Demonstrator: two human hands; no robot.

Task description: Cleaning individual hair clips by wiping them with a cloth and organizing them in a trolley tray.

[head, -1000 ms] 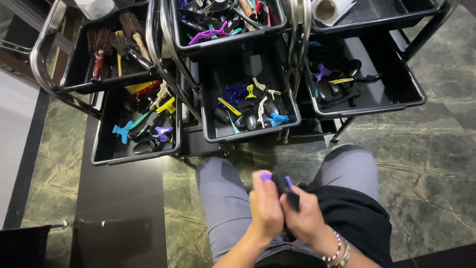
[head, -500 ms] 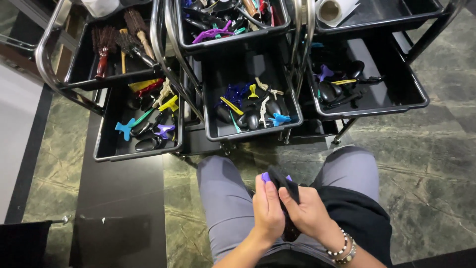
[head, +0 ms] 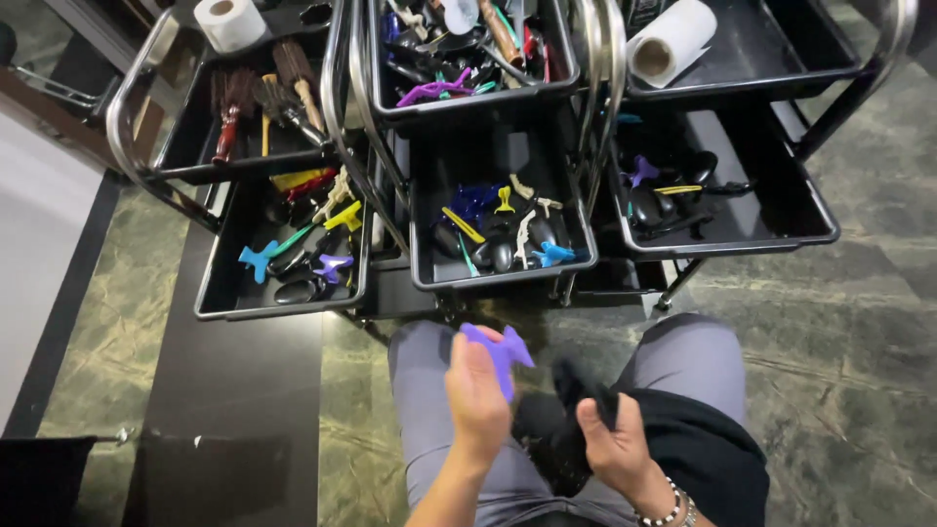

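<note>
Left hand [head: 478, 395], fingers curled closed, pinches a purple hair clip [head: 500, 353] raised above the lap. Right hand [head: 615, 449], at three o'clock of it, grips a black cloth [head: 576, 390] with fingers wrapped shut. At twelve o'clock stands a middle black tray [head: 429, 278] holding assorted clips.

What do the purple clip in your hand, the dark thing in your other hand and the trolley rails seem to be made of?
The purple clip in the left hand looks like moulded plastic: even colour, smooth matte surface. The black cloth in the right hand folds and drapes, so probably fabric. The trolley rails shine with bright reflections, likely chromed metal. The black trays look like plastic, though that is less certain.
</note>
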